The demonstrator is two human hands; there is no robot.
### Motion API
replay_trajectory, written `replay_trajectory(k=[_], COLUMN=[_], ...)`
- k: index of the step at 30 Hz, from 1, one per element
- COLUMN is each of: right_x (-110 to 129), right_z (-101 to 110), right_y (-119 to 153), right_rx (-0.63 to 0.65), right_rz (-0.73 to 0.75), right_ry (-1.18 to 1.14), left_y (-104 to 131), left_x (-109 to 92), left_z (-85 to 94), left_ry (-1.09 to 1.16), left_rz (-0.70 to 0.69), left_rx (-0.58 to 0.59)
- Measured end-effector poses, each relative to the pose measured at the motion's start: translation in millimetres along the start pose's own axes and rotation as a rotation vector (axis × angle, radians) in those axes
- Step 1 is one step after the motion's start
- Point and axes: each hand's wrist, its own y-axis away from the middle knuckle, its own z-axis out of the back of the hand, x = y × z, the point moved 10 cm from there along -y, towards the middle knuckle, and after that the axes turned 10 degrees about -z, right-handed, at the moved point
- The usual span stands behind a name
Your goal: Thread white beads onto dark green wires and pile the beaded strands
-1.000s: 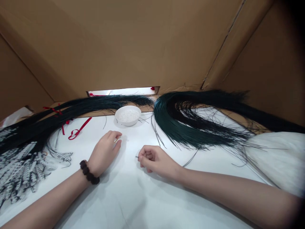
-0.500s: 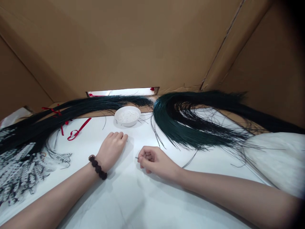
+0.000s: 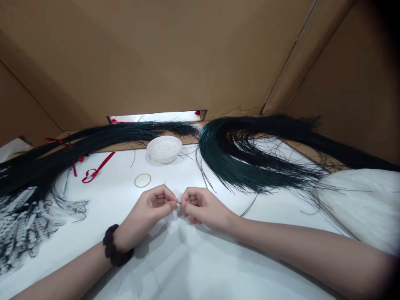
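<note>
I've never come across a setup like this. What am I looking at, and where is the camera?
There is no machine here: these are a person's bare hands, and every picture comes from one camera worn on the head, looking forward and down. On the white table, behind the hands, stands a white bowl of small white pieces. Dark bundles of strands lie to both sides, with a red ribbon and a yellow ring on the left. The right hand pinches a thin dark strand; the left hand meets its tip, perhaps gripping it.
</note>
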Motion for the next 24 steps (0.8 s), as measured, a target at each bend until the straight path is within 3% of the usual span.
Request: replay_trajectory(k=[13, 24], right_x=[0.2, 1.8], right_z=[2.0, 2.5], right_y=[2.4, 3.2], right_rx=[-0.021, -0.043], right_rz=[-0.011, -0.010], right_ry=[-0.002, 0.023], left_y=[3.2, 3.4], left_x=[14.9, 16.2], left_z=[-2.7, -2.7], left_ry=[0.194, 0.234], left_rz=[0.126, 0.118], left_rx=[-0.002, -0.011])
